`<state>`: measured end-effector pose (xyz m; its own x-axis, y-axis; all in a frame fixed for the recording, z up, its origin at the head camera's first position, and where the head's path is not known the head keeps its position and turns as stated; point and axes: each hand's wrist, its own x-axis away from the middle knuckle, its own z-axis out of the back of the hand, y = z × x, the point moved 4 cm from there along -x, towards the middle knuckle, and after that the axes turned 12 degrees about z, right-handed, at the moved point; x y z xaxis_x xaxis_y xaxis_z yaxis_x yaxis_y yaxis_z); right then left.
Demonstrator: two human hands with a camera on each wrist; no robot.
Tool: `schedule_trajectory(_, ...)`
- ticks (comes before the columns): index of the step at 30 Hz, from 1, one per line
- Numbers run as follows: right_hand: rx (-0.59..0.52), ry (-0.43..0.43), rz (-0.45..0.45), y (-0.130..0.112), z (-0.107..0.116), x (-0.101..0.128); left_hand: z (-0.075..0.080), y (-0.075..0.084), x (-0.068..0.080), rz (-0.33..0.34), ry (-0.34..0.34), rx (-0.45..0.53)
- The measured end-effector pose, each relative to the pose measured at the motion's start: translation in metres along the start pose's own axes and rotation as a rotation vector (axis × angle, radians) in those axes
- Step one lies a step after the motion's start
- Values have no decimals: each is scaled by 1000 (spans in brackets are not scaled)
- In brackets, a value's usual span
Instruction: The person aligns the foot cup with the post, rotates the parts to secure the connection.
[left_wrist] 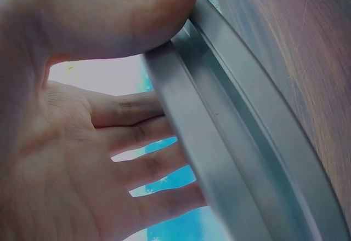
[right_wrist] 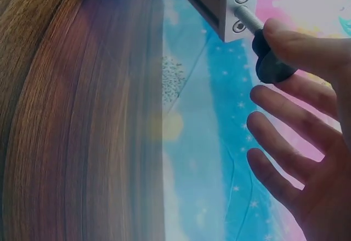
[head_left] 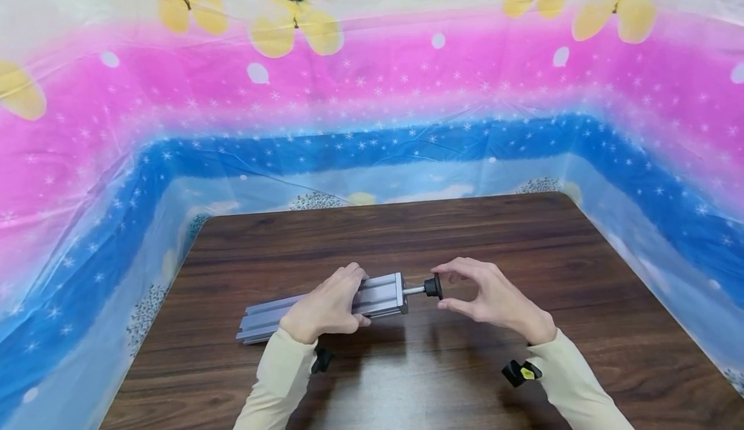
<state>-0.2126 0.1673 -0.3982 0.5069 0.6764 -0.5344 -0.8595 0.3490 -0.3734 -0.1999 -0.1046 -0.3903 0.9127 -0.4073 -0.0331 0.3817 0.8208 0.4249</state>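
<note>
Right grip (head_left: 487, 298) pinching black knob (head_left: 433, 286) at rod's tip, remaining fingers spread. Left grip (head_left: 328, 306) wrapped around aluminium rail (head_left: 380, 294), held just above tabletop (head_left: 407, 230). Long axis running left to right; knob protruding from rail's right end, nearer right grip.

Silver-grey aluminium profile (head_left: 325, 307) with black knob (head_left: 433, 286) on a silver rod (head_left: 413, 290). Dark brown wood-grain table (head_left: 465, 236). Cream sleeves (head_left: 279, 378). Backdrop sheet (head_left: 372, 94) banded pink, blue, pale blue, white stars, yellow cartoon feet.
</note>
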Motion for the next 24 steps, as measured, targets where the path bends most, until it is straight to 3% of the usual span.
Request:
schedule_trajectory(6,2,23,0,0,0,-1,0,0,0,-10,10,-8)
schedule_trajectory(17,-122,-32,-136,5,-6,-4,1,1,1,-14,13,-19)
schedule_trajectory(24,-37,-39,-130,8,-8,-8,2,1,2,-13,15,-21)
